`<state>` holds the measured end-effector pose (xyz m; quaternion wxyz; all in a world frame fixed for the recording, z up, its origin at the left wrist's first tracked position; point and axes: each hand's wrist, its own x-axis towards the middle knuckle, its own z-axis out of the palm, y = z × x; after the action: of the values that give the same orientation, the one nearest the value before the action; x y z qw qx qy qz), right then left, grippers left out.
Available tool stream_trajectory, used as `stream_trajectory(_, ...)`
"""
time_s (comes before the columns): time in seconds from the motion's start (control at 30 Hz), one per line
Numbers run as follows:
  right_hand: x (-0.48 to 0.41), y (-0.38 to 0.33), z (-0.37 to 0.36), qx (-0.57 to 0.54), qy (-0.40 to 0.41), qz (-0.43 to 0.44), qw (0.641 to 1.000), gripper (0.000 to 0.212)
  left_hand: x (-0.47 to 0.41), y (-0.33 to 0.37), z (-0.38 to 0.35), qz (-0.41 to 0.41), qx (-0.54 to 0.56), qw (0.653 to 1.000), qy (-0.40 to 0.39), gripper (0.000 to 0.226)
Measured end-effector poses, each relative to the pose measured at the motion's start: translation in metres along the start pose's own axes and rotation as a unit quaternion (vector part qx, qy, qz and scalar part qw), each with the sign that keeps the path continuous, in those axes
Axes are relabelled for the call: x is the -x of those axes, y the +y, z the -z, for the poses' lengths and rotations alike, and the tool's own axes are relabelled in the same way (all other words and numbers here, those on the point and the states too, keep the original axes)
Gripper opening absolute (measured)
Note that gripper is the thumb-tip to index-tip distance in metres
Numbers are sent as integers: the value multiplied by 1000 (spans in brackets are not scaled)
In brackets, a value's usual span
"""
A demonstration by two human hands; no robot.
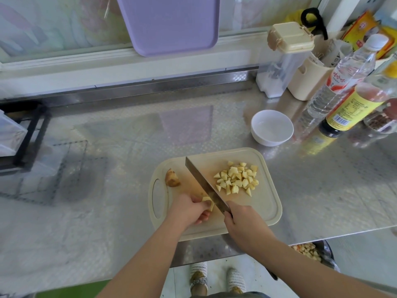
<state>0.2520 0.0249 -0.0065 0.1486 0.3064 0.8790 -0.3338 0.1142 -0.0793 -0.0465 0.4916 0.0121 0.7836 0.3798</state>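
Observation:
A beige cutting board (266,211) lies at the front edge of the steel counter. My left hand (190,208) pinches a pale apple piece (208,201) down on the board. My right hand (242,224) grips the handle of a long knife (204,183), whose blade runs diagonally away from me and rests right beside that piece. To the right of the blade sits a heap of several small apple cubes (237,178). A brownish core scrap (171,179) lies near the board's left handle slot.
A white bowl (271,127) stands behind the board. Bottles (348,110), a clear jar and cream containers (287,61) crowd the back right. A purple tray (169,24) leans on the wall. A black rack (28,134) is at left; a bin with scraps (309,251) sits below the counter edge.

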Motion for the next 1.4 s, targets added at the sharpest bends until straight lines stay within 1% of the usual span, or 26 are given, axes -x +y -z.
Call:
stream_trajectory(0.27, -12, -9, -6, 42, -21, -6, 999, 19, -1, 3, 0, 8, -11, 1000, -12, 18)
stream_trajectory(0.4, -15, -8, -2, 14, -8, -18, 1000, 18, 1, 4, 0, -1, -31, 1000, 1, 15)
stream_trajectory(0.5, -16, -1, 7, 1, 29, -22, 999, 18, 3, 3, -2, -31, -50, 998, 34, 13)
stream_trajectory(0.57, -15, 5, 14, 4, 35, -14, 999, 18, 4, 3, -3, -63, -93, 992, 65, 16)
stream_trajectory(0.63, -14, 10, 20, 11, 34, -3, 999, 18, 5, 3, -3, -88, -136, 983, 84, 19)
stream_trajectory(0.73, -11, 13, 22, 5, 26, 5, 1000, 18, 9, 1, -3, -111, -141, 980, 83, 25)
stream_trajectory(0.83, -8, 14, 21, 4, 7, 16, 1000, 19, 13, 0, -3, -146, -179, 966, 114, 23)
stream_trajectory(0.97, -5, 14, 20, 18, 0, 31, 999, 19, 13, 4, -2, -164, -166, 964, 131, 22)
stream_trajectory(1.17, -6, 12, 11, 29, 12, 26, 999, 14, 11, 4, 0, -136, -130, 975, 121, 19)
stream_trajectory(1.4, -9, 11, 4, 46, 7, 18, 999, 18, 10, 3, 1, -132, -124, 975, 126, 21)
